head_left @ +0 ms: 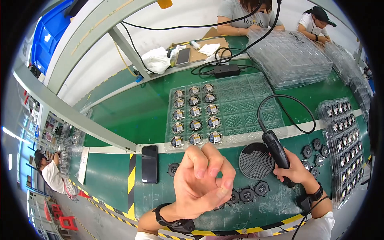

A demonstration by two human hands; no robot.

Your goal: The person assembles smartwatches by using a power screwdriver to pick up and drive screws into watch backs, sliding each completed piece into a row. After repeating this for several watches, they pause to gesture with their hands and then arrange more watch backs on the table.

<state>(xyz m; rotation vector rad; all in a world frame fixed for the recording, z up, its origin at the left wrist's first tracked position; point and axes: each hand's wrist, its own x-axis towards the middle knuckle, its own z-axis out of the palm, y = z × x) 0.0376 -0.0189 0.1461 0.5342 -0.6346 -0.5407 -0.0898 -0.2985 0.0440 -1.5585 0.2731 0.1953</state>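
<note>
My right hand [294, 170] is wrapped round a black electric screwdriver [276, 150], whose cord loops up from its top end. Beside it lies a round black dish [257, 162] with a grid of small holes. My left hand [204, 176] is raised over the near bench, its fingers curled and thumb and fingertip pressed together; anything between them is too small to make out. Partly behind that hand, a row of round black fan-like parts [247, 195] lies on the bench. Another such part [173, 169] sits left of my hand.
A clear compartment tray [248, 110] holds several labelled round parts [195, 111]. More black parts [319, 160] lie at right, beside another filled tray [346, 148]. A phone [150, 164] lies at left. Stacked clear trays [290, 60], a power adapter [227, 71] and co-workers are beyond.
</note>
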